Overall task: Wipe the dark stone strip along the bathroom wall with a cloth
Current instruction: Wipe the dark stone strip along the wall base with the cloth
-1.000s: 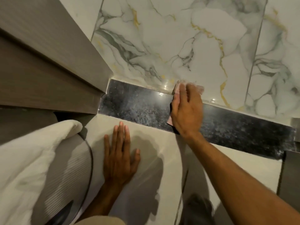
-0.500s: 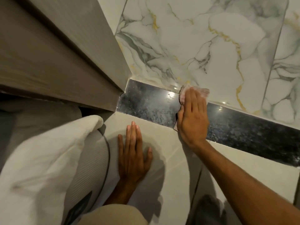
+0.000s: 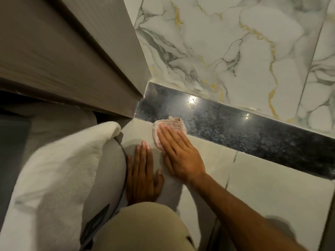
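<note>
Dark stone strip (image 3: 235,127) ran along the foot of the marble wall (image 3: 226,51), speckled and glossy, with two bright light spots on it; its left end met the grey wooden panel (image 3: 63,51) at the corner. Pale pink cloth (image 3: 172,125) lay crumpled at the strip's lower edge near that left end, partly on the dark stone and partly on the pale floor tile (image 3: 272,192); the right hand (image 3: 178,156) pressed flat on it with fingers spread and extended, covering the cloth's nearer part rather than gripping it. Just beside it, to the left, the left hand (image 3: 143,176) lay palm down on the floor tile with fingers straight and close together, holding nothing; its thumb sat just beside the right wrist, whether touching could not be told. Farther left, a white towel (image 3: 54,169) draped over a ribbed grey object (image 3: 108,174); a beige-clad knee (image 3: 141,227) filled the bottom centre.
</note>
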The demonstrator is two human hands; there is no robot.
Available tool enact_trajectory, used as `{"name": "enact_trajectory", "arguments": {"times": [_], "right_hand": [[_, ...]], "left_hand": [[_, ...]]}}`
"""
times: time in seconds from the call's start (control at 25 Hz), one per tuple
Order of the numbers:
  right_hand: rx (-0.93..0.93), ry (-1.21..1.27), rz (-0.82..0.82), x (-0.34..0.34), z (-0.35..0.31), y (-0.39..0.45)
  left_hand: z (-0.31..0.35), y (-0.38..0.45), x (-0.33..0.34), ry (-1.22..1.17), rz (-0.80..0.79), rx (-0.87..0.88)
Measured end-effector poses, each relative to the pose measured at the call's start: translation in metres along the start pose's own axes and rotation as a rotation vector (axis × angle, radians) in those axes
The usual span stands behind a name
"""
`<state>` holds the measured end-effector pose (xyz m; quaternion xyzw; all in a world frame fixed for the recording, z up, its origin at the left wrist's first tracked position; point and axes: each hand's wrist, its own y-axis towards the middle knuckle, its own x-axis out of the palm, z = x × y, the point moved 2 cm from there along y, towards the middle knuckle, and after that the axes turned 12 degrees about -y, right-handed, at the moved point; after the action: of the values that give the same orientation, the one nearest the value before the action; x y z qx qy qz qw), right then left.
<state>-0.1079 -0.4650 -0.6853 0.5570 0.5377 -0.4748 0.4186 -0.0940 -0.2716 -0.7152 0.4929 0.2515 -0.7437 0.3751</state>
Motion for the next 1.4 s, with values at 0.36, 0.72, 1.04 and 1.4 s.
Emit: {"name": "enact_trajectory", "arguments": {"times": [0.36,0.72,1.04,1.4], "right_hand": [[-0.116,-0.082,-0.021,0.004,-0.005,0.056],[0.186,-0.104,-0.018,-0.006,0.024,0.073],[0.611,-0.172,0.035,-0.031,0.125,-0.003],[1.000,-0.292,0.027,-0.042,0.158,-0.129]], "left_hand": [[-0.002,0.002,0.004,-0.048,0.007,0.007],[0.004,0.006,-0.001,-0.030,-0.053,-0.034],[0.026,0.032,-0.001,0.020,-0.170,0.191],[0.088,0.068,0.022,-0.027,-0.241,0.328]]}}
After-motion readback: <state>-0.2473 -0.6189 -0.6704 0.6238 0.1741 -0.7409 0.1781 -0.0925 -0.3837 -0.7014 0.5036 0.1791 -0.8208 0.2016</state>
